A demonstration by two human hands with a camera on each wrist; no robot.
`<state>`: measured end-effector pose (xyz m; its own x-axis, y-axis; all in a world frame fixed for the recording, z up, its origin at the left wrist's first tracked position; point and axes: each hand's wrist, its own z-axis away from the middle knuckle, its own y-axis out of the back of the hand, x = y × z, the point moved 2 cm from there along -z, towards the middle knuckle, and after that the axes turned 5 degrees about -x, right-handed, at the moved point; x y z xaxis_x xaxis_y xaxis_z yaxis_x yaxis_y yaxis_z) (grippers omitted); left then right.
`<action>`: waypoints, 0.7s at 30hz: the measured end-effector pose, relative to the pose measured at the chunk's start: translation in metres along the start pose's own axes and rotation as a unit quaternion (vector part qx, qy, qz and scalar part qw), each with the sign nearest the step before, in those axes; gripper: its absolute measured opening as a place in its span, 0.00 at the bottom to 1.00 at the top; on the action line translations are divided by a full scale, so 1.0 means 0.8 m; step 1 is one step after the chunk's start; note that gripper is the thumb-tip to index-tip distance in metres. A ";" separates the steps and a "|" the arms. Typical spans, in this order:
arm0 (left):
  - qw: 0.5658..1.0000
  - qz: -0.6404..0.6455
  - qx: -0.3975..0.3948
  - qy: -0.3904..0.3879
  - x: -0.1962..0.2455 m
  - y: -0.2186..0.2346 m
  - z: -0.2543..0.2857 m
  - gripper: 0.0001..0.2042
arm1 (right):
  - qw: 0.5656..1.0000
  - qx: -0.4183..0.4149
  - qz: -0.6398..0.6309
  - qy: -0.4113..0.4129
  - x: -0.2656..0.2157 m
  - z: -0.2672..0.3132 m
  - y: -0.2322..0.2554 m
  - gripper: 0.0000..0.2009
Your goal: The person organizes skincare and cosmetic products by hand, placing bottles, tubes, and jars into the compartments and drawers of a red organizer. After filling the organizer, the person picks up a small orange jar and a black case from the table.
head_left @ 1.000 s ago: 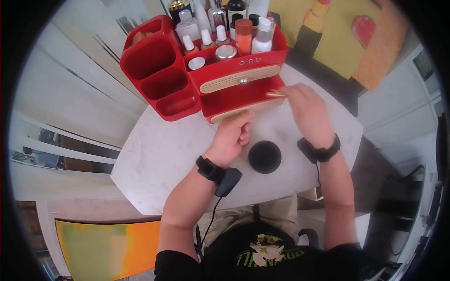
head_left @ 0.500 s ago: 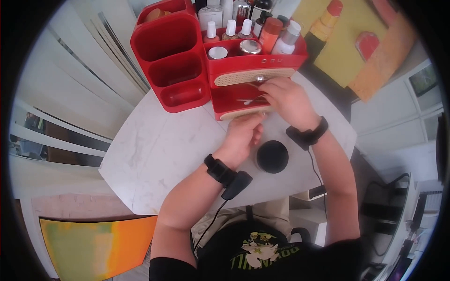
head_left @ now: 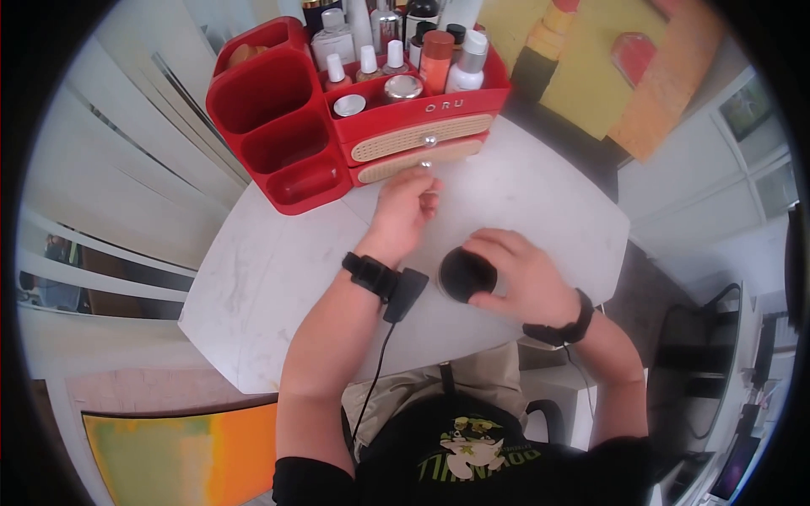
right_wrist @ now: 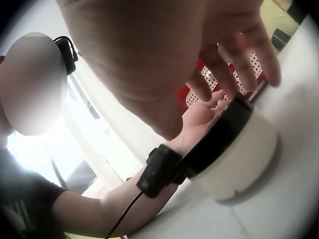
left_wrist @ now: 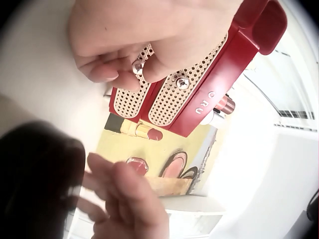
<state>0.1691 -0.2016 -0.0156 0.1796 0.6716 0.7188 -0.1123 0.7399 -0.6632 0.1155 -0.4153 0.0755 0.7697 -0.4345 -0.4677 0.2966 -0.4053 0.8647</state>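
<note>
A red cosmetics organiser (head_left: 278, 126) stands at the far edge of the white table (head_left: 270, 278). Both of its beige perforated drawers are pushed in. My left hand (head_left: 405, 202) reaches to the lower drawer (head_left: 388, 169), and in the left wrist view my thumb and finger pinch its small metal knob (left_wrist: 137, 67). The upper drawer's knob (left_wrist: 183, 83) sits just beside it. My right hand (head_left: 523, 278) lies over a white jar (right_wrist: 244, 149) with a black lid (head_left: 460, 274) near me, its fingers (right_wrist: 239, 55) spread and relaxed above the lid's rim.
Several bottles and tubes (head_left: 396, 51) fill the organiser's top tray, and three open red bins (head_left: 266, 97) form its left side. A yellow picture of a lipstick (head_left: 582, 59) leans behind it. The table's edge runs close to my lap.
The lower drawer, open before, is now pushed in with my left hand on its knob. My right hand left the drawer and came back down over the black-lidded jar.
</note>
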 end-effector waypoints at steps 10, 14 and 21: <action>0.985 -0.169 0.034 0.004 0.028 -0.024 0.017 0.11 | 1.000 0.007 0.010 0.001 -0.004 0.011 -0.033 0.38; 0.994 -0.082 0.045 -0.047 0.049 -0.042 0.001 0.11 | 1.000 0.019 -0.002 -0.014 -0.002 0.011 -0.039 0.38; 0.997 0.013 0.073 -0.022 0.041 -0.055 -0.013 0.10 | 0.992 0.067 -0.056 -0.091 0.009 0.026 -0.011 0.35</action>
<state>0.1898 -0.2122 0.0353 0.1315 0.6893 0.7125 -0.2587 0.7177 -0.6466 0.1066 -0.4314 0.0604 0.6182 -0.5131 -0.5954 0.2882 -0.5568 0.7791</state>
